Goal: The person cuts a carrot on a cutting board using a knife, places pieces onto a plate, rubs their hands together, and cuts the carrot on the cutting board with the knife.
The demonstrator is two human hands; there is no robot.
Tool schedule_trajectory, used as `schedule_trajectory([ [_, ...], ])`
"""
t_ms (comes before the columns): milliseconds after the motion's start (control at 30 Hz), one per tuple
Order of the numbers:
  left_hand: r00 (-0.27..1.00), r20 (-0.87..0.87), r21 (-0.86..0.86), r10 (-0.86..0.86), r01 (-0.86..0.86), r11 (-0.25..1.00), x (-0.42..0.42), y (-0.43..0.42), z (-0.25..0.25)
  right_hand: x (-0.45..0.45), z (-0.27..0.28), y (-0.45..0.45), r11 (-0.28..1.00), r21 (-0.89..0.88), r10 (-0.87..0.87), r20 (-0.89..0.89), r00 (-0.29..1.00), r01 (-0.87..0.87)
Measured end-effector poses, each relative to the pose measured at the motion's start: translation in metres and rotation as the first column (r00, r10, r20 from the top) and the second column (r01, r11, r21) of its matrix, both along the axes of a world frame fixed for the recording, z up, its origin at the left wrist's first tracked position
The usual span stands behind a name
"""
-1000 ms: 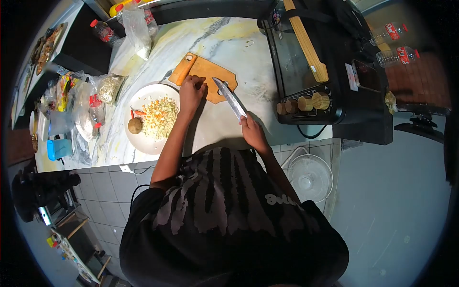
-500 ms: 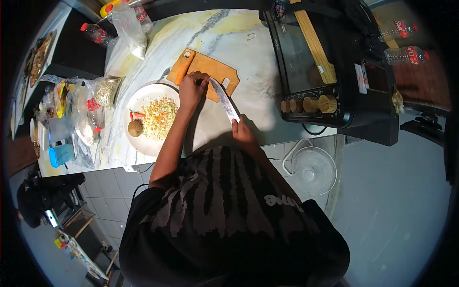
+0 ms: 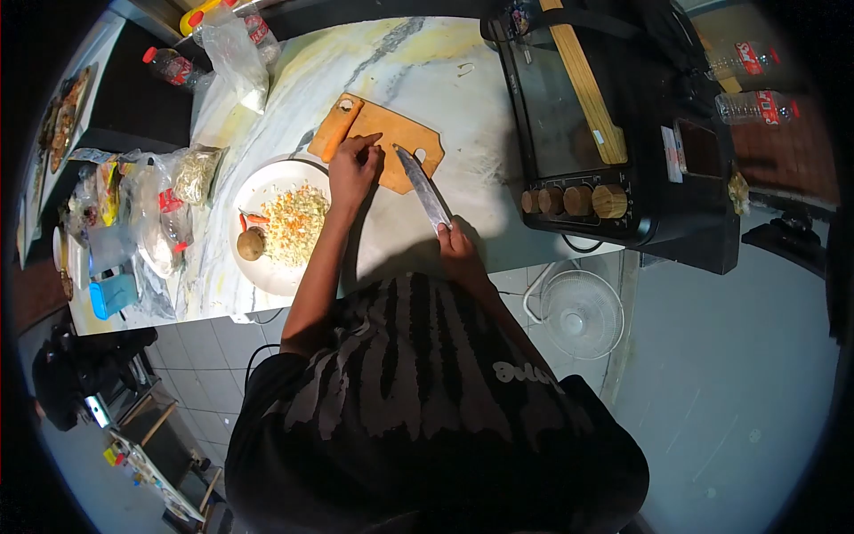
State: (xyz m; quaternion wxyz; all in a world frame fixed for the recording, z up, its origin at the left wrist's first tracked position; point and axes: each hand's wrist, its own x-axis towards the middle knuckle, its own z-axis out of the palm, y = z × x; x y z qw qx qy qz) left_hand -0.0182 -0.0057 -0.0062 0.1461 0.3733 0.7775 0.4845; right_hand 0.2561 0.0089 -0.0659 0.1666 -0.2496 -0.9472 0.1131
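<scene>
My right hand (image 3: 460,248) is closed round the handle of a kitchen knife (image 3: 422,185), whose blade slants up and left over the wooden cutting board (image 3: 405,135). My left hand (image 3: 357,162) is over the board's lower left part, its index finger stretched out toward the knife tip and the other fingers partly curled. I see nothing held in it. An orange carrot (image 3: 342,131) lies on the board just beyond that hand. To the left, a white plate (image 3: 263,278) bears finely chopped vegetables (image 3: 294,221), red chillies (image 3: 254,218) and a round brown potato-like vegetable (image 3: 251,243).
A black oven (image 3: 565,116) with wooden knobs stands at the right. Plastic bags (image 3: 238,67), bottles (image 3: 171,68) and a blue container (image 3: 113,293) crowd the marble counter's (image 3: 382,67) left side. Below its front edge is a white fan (image 3: 580,313).
My left hand has drawn slightly back from the knife tip, and its index finger has straightened. The knife has shifted slightly right and down in my right hand.
</scene>
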Motion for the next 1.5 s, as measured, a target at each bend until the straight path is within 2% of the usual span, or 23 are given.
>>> schedule_trajectory([
  [33,0.990,-0.130,0.025,-0.047,0.051,0.998,0.000,0.001,0.000,0.000,0.001,0.001,0.999,0.045,0.012,-0.015,1.000,-0.011],
  [167,0.984,-0.171,-0.021,-0.051,0.048,0.999,0.002,0.002,-0.003,-0.003,0.007,0.002,0.998,0.057,-0.004,0.039,0.999,0.001],
  [233,0.980,-0.189,-0.035,-0.055,0.049,0.998,0.003,0.001,-0.002,-0.006,0.014,-0.001,0.945,-0.300,-0.115,0.072,0.991,0.131],
  [267,0.981,-0.187,-0.037,-0.057,0.051,0.998,0.003,0.001,-0.002,-0.005,0.010,0.000,0.944,-0.302,-0.116,0.074,0.991,0.133],
  [300,0.982,-0.184,-0.021,-0.050,0.047,0.999,0.003,0.002,-0.002,-0.004,0.005,0.003,0.997,-0.080,-0.013,0.004,1.000,0.013],
  [333,0.982,-0.182,-0.003,-0.044,0.044,0.999,0.003,0.002,-0.001,-0.003,0.001,0.005,0.983,0.154,0.105,-0.041,0.994,-0.098],
  [367,0.982,-0.182,-0.004,-0.045,0.045,0.999,0.002,0.002,-0.001,-0.003,-0.004,0.003,0.983,0.154,0.104,-0.041,0.994,-0.097],
  [400,0.988,-0.148,-0.042,-0.046,0.040,0.998,0.003,0.001,0.005,-0.007,-0.002,-0.001,0.992,-0.121,-0.028,0.027,0.999,0.031],
  [433,0.992,-0.114,-0.081,-0.046,0.037,0.996,0.004,0.001,0.008,-0.010,0.001,-0.004,0.910,-0.376,-0.135,0.127,0.983,0.174],
  [467,0.992,-0.114,-0.081,-0.046,0.037,0.996,0.003,0.001,0.005,-0.012,0.004,-0.005,0.910,-0.376,-0.135,0.128,0.983,0.174],
  [533,0.993,-0.112,0.014,-0.045,0.046,0.999,0.002,0.002,-0.001,-0.012,0.005,-0.006,0.968,-0.221,-0.113,0.045,0.993,0.120],
  [667,0.988,-0.150,0.018,-0.034,0.037,0.999,0.004,-0.001,-0.003,-0.013,0.017,-0.003,0.983,-0.167,-0.080,-0.011,0.997,0.077],
  [733,0.982,-0.187,0.002,-0.029,0.030,1.000,0.004,-0.005,-0.004,-0.015,0.034,-0.003,0.956,-0.263,-0.109,0.094,0.990,0.131],
  [867,0.993,-0.115,-0.006,0.024,-0.025,1.000,0.003,-0.031,0.003,-0.024,0.064,0.002,0.942,-0.323,-0.079,0.056,0.995,0.093],
  [933,0.985,-0.123,0.026,0.124,-0.122,0.992,0.003,-0.060,0.006,-0.042,0.084,0.007,0.672,-0.679,-0.121,0.292,0.949,0.295],
  [1033,0.957,-0.149,-0.033,0.248,-0.256,0.966,0.016,-0.115,0.019,-0.056,0.077,0.003,0.656,-0.748,0.040,0.171,0.984,0.103],
  [1100,0.953,-0.105,-0.084,0.286,-0.295,0.952,0.024,-0.149,0.020,-0.068,0.072,0.000,0.635,-0.770,0.138,0.190,0.972,0.061],
  [1167,0.908,-0.343,-0.087,0.239,-0.285,0.955,0.037,-0.169,0.030,-0.078,0.078,-0.001,0.592,-0.806,0.204,0.176,0.963,0.022],
  [1200,0.934,-0.298,-0.182,0.196,-0.257,0.949,0.041,-0.177,0.031,-0.084,0.087,-0.001,0.619,-0.785,0.248,0.238,0.939,0.036],
  [1233,0.910,-0.389,-0.168,0.142,-0.221,0.961,0.041,-0.182,0.031,-0.089,0.091,0.001,0.616,-0.788,0.279,0.241,0.930,0.019],
  [1300,0.889,-0.450,-0.222,0.082,-0.200,0.954,0.044,-0.187,0.030,-0.094,0.099,0.001,0.610,-0.792,0.328,0.243,0.913,-0.009],
  [1400,0.831,-0.554,-0.288,0.051,-0.248,0.925,0.041,-0.189,0.018,-0.102,0.106,0.002,0.637,-0.769,0.357,0.236,0.904,-0.050],
  [1500,0.819,-0.566,-0.311,0.095,-0.319,0.895,0.034,-0.184,0.008,-0.105,0.113,0.005,0.680,-0.731,0.363,0.267,0.893,-0.058],
])
